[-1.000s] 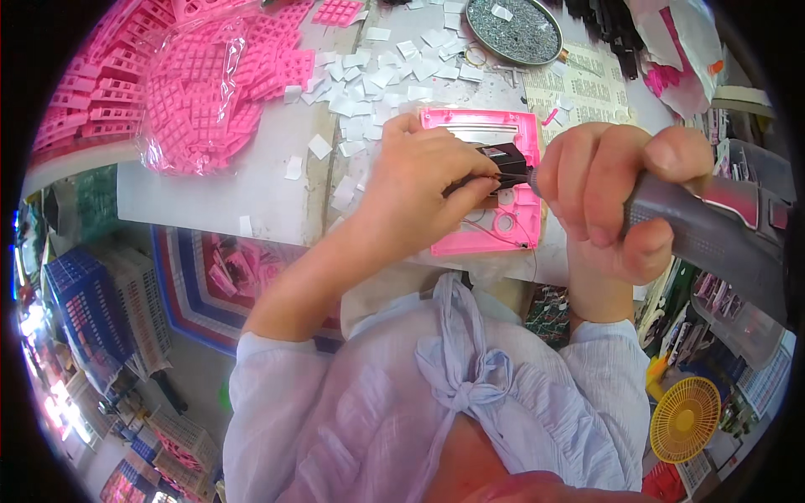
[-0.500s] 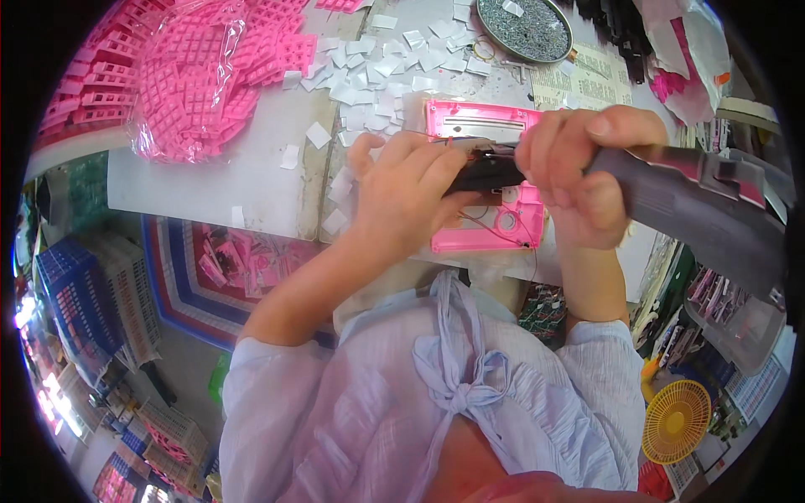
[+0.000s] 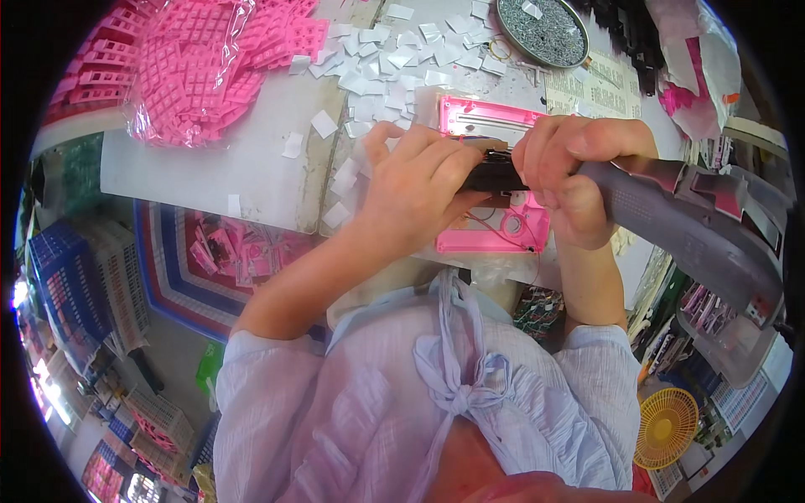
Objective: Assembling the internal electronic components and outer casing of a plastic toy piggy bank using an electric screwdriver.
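A dark grey electric screwdriver [image 3: 683,218] is gripped in my right hand [image 3: 579,172], its body slanting down to the right. Its front end points left at a small black plastic part [image 3: 495,176]. My left hand [image 3: 419,184] pinches that part between thumb and fingers. Whether the bit touches a screw is hidden by my fingers. Beneath both hands lies a pink plastic housing [image 3: 490,241], with thin wires and a round ring moulded in its near half. Its far half shows a long slotted strip.
Small white square pieces [image 3: 369,80] lie scattered over the table behind my left hand. A round dish of screws [image 3: 545,38] stands at the back. Bagged pink grid parts [image 3: 189,92] fill the left rear. A striped basket [image 3: 155,260] sits below the table's left edge.
The view has shifted slightly, so the table things sit a little further right. Both hands keep their grips, and the screwdriver's rear end appears slightly lower.
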